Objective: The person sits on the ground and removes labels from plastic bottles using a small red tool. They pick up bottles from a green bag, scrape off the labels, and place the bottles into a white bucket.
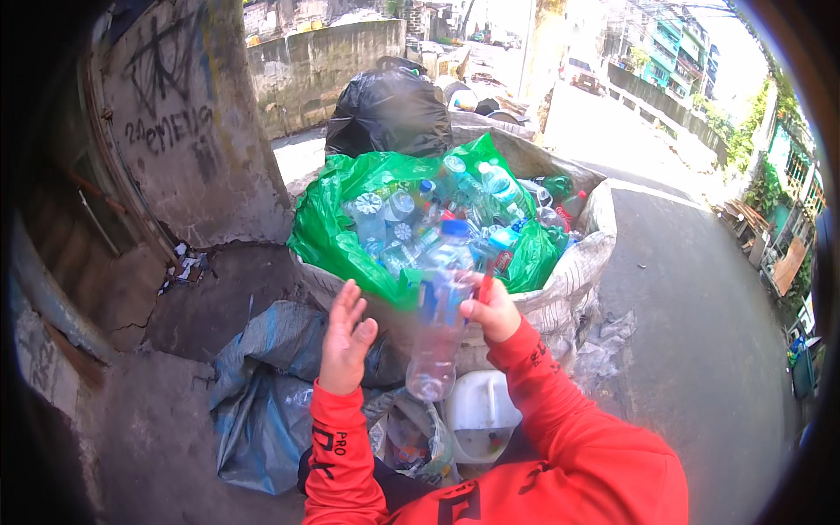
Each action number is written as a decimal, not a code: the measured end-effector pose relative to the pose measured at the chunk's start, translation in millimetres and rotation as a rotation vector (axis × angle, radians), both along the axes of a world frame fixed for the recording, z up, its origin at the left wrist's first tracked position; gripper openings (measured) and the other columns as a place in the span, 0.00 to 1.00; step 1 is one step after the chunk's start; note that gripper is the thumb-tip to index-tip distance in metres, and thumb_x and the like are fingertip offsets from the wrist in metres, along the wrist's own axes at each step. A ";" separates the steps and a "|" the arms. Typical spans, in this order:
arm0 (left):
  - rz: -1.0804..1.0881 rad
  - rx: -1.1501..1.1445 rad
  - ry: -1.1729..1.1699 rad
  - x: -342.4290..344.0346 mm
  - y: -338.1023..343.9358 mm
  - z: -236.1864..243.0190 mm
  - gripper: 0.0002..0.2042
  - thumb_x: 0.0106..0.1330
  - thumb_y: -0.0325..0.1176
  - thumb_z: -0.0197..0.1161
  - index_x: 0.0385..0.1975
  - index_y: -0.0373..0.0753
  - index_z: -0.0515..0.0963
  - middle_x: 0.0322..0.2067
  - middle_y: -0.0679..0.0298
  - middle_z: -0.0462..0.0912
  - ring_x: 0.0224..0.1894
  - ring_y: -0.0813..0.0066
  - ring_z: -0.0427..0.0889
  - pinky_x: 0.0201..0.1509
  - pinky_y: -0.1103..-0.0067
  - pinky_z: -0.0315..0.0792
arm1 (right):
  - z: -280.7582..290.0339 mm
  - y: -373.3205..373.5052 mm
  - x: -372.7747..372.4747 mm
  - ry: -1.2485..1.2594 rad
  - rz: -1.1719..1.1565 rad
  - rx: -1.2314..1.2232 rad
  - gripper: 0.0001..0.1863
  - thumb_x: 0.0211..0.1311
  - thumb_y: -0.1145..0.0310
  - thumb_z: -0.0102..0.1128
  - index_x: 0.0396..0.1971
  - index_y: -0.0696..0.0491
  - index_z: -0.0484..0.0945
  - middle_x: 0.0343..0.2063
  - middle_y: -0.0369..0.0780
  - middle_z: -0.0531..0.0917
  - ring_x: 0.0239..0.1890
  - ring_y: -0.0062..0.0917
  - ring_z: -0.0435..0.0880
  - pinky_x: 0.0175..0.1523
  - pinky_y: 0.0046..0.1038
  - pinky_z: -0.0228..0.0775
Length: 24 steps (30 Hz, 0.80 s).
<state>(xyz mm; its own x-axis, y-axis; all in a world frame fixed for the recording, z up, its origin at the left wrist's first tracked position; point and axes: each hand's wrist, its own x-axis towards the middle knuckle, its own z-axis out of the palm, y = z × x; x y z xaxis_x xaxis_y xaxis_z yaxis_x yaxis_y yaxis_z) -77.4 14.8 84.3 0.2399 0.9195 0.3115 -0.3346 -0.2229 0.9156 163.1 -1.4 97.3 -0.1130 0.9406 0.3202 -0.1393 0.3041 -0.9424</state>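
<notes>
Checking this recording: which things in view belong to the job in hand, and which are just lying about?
Seemingly in the job:
right hand, gripping a red stick
clear bottle, at the right hand
left hand, open beside the bottle
green bag of bottles
pale sack around it

Apparently just lying about:
black bag
white jug
grey-blue sheet
boards

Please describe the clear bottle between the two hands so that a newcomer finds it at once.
Find the large pale sack with the green bag in its mouth. In front of it, between the open left hand and the right hand, is a clear bottle with a blue cap. Unlike the bottles heaped behind, it is outside the bag.
</notes>
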 end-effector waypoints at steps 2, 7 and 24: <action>-0.241 -0.124 -0.079 16.9 -4.4 -12.5 0.42 0.53 0.55 0.61 0.63 0.44 0.48 0.58 0.60 0.59 0.57 0.68 0.63 0.53 0.73 0.64 | 12.8 -11.6 -31.3 0.000 0.206 -0.027 0.25 0.50 0.65 0.63 0.49 0.59 0.70 0.40 0.36 0.77 0.37 0.17 0.74 0.40 0.24 0.68; -0.050 -0.126 -0.195 54.8 -0.1 -40.2 0.31 0.58 0.53 0.57 0.56 0.42 0.58 0.47 0.62 0.71 0.46 0.70 0.74 0.44 0.74 0.72 | -16.5 16.0 -39.7 -0.486 -0.234 0.245 0.22 0.48 0.67 0.65 0.45 0.56 0.74 0.29 0.36 0.77 0.32 0.18 0.73 0.39 0.23 0.66; 0.132 -0.210 -0.351 35.9 15.9 -33.3 0.30 0.64 0.59 0.36 0.49 0.37 0.66 0.41 0.60 0.75 0.39 0.70 0.77 0.41 0.75 0.72 | -14.0 -48.9 -69.3 0.415 0.296 -0.376 0.16 0.66 0.59 0.38 0.40 0.56 0.68 0.18 0.35 0.68 0.15 0.15 0.60 0.21 0.17 0.53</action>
<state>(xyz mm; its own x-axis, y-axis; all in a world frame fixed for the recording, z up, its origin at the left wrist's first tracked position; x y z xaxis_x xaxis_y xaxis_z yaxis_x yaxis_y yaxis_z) -41.5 30.7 51.0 0.0282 0.9873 0.1563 -0.6153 -0.1061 0.7811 93.8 -50.2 83.3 -0.3229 0.9453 0.0469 -0.5434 -0.1446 -0.8269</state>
